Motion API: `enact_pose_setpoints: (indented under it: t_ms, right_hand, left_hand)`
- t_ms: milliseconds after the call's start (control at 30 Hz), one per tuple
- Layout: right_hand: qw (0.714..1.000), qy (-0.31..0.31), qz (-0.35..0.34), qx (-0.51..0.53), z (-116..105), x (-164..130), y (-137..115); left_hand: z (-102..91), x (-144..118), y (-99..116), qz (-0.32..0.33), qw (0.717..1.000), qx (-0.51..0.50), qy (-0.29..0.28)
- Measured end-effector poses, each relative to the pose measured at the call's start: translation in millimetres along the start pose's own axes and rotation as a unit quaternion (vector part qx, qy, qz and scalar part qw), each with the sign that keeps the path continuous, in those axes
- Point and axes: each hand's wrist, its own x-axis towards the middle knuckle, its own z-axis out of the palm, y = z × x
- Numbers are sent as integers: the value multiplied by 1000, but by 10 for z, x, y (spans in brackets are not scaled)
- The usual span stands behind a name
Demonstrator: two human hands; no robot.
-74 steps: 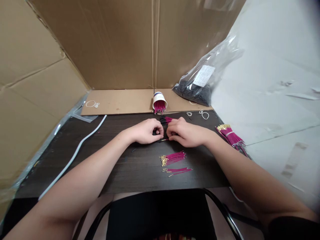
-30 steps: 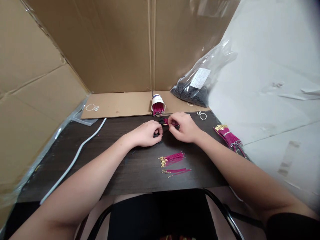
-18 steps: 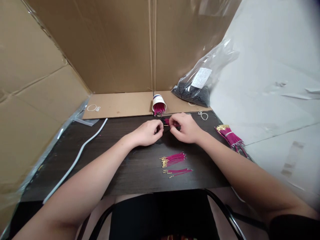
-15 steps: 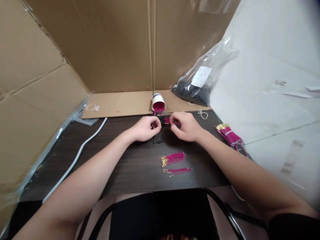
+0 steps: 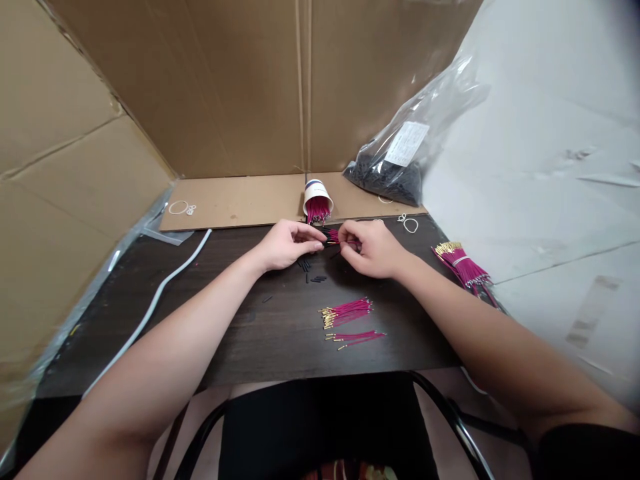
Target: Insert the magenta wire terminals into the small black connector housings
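My right hand [image 5: 373, 248] is closed, its thumb and fingers pinched around a magenta wire; the fingers hide most of it. Beside those fingertips lies a bunch of magenta wires with black sleeved ends [image 5: 331, 235]. My left hand [image 5: 290, 245] reaches to the black ends with fingers stretched and thumb a little apart from them. Whether it touches a sleeve is too small to tell. Under the left hand are several short black tubes [image 5: 319, 279]. Nearer the front edge, loose magenta wires with gold terminals [image 5: 350, 311] lie in two groups.
A paper cup [image 5: 317, 193] on its side holds more magenta wires. Behind stands a clear bag of black pieces [image 5: 393, 177]. To the right lies a banded wire bundle [image 5: 465, 267]. A pale tube [image 5: 160, 290] runs along the left, and rubber bands [image 5: 409, 223] lie near the cardboard.
My left hand's fingers have straightened and opened from a curled pinch, uncovering more black tubes below. The right hand stays pinched in nearly the same place. The view has shifted slightly.
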Motion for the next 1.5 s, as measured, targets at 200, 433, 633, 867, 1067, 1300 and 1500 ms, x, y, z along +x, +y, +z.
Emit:
enact_pose_setpoints:
  t_ms: [200, 433, 633, 867, 1067, 1300, 1500]
  right_hand:
    - [1000, -6, 0, -9, 5, -1, 2]
    - [1000, -13, -1, -5, -3, 1, 4]
    - [1000, -23, -4, -2, 12, -5, 19]
    - [1000, -23, -10, 1, 23, -12, 36]
    - [999, -33, -1, 0, 38, -6, 27]
    - [1000, -22, -22, -4, 37, -1, 22]
    - [999, -20, -31, -6, 39, -1, 22]
  left_hand:
    - [-5, 9, 9, 9, 999, 33, 1]
    - [0, 10, 16, 20, 999, 36, -8]
    - [23, 11, 5, 27, 999, 33, -4]
    - [71, 16, -5, 40, 998, 48, 16]
    - [110, 5, -6, 51, 997, 49, 24]
    - [115, 2, 1, 48, 997, 52, 27]
    - [113, 0, 13, 42, 997, 54, 25]
